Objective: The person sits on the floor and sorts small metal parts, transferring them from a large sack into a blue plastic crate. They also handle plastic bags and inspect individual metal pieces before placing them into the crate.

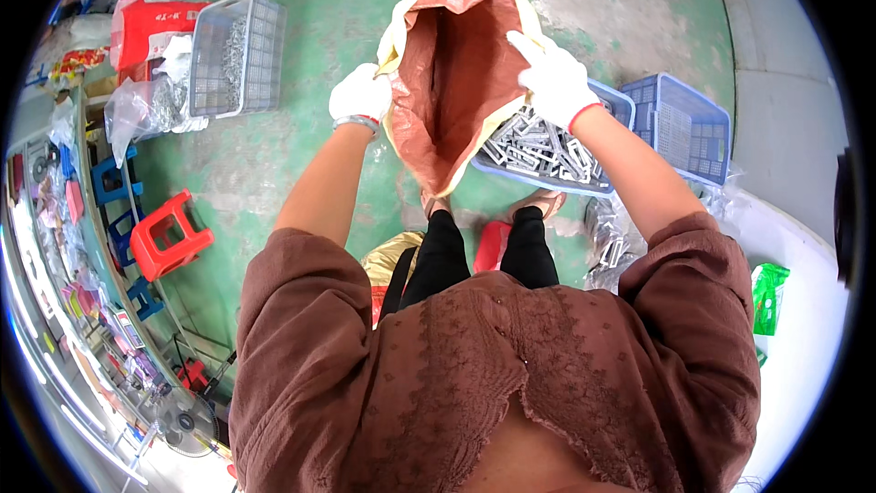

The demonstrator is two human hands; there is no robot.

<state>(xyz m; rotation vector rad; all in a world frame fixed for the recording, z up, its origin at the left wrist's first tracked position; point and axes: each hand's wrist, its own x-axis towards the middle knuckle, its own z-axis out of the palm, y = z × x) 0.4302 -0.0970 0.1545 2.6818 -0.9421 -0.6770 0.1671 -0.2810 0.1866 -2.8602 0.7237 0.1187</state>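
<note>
In front of me a woven sack [488,46], reddish brown inside and yellow outside, is held up with its mouth spread wide. My left hand [359,93], in a white glove, grips the left edge of the mouth. The opposite edge is in my right hand [557,82], also gloved in white, with some fingers over the rim. What lies deep in the sack is hidden in shadow. Below my right hand, a blue plastic basket [622,102] holds many silvery metal pieces [538,148]; the sack covers part of it.
Another blue basket [698,132] stands to the right, by the wall. At the left are a grey-blue basket [265,59] with small metal parts, a red stool [169,237] and a crowded shelf. Clear bags [607,233] with metal pieces lie near my feet on the green floor [319,18].
</note>
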